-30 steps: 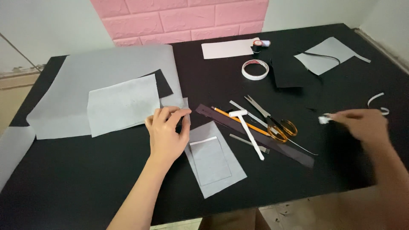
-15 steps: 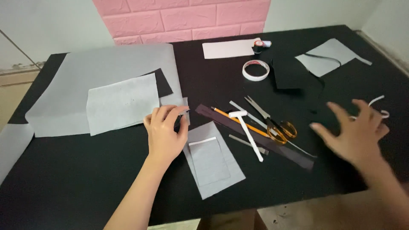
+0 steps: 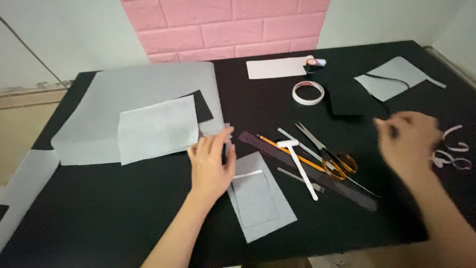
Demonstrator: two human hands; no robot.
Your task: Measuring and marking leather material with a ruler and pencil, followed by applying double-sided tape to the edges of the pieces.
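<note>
Head view: left hand (image 3: 212,166) lies flat, fingers spread, pressing the upper edge of a small grey panel (image 3: 260,198) on the black table (image 3: 99,218); nothing is gripped. The panel carries a narrow white strip (image 3: 247,174) near its top and a faint rectangular outline, so marking and one taped edge look done. Right hand (image 3: 409,144) hovers blurred above the table, near curled white tape backings (image 3: 456,154); whether it holds anything, cannot tell. Scissors (image 3: 337,164), ruler (image 3: 317,173), pencil (image 3: 290,153) and tape roll (image 3: 308,93) lie between the hands. Large grey sheets (image 3: 148,119) at the left appear uncut, so further pieces likely remain.
</note>
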